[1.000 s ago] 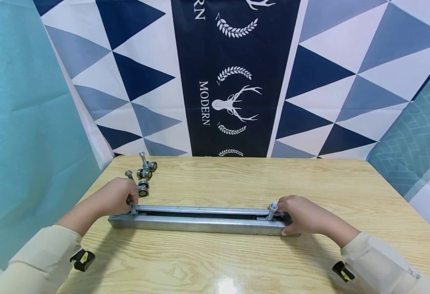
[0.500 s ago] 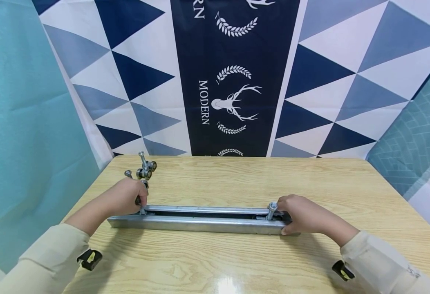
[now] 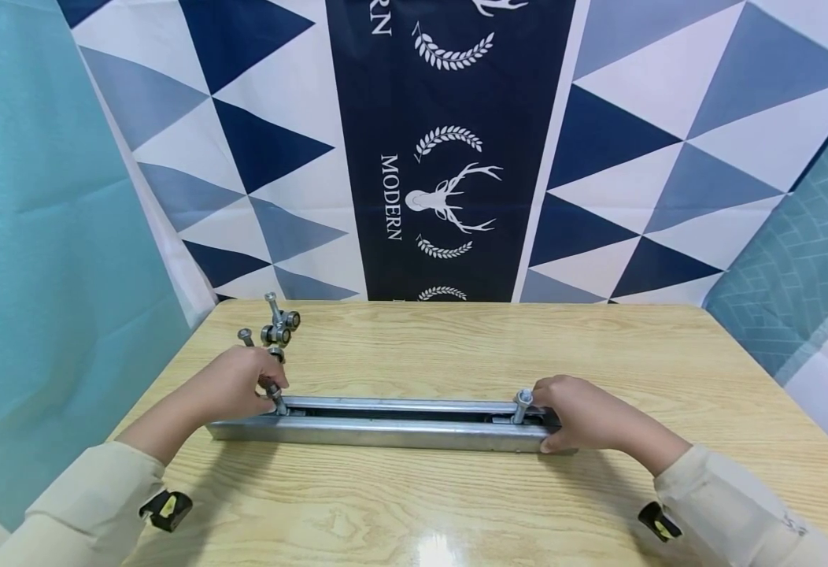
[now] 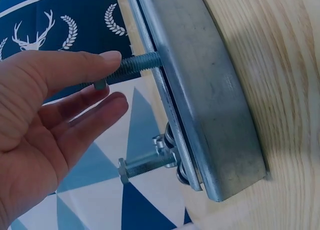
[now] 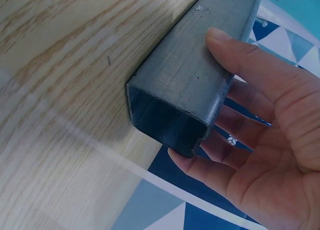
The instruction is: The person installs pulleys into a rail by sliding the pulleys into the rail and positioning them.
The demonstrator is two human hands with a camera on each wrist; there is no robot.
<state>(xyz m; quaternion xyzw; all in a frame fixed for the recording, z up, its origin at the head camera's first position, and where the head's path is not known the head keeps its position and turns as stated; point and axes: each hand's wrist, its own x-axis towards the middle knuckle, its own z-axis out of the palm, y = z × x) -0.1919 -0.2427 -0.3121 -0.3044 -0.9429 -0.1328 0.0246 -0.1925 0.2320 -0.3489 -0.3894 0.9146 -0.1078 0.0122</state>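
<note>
Crosswise on the table (image 3: pixel 414 496), nearer its left edge, lies a slotted metal channel (image 3: pixel 386 433), two bolts (image 3: pixel 523 403) jutting from inside. The left hand (image 3: pixel 237 383) pinches the left bolt (image 4: pixel 142 63); the right hand (image 3: pixel 582 413) clasps the channel's right end. Wheeled bolts (image 3: pixel 276 333) sit near the table's far left corner.
</note>
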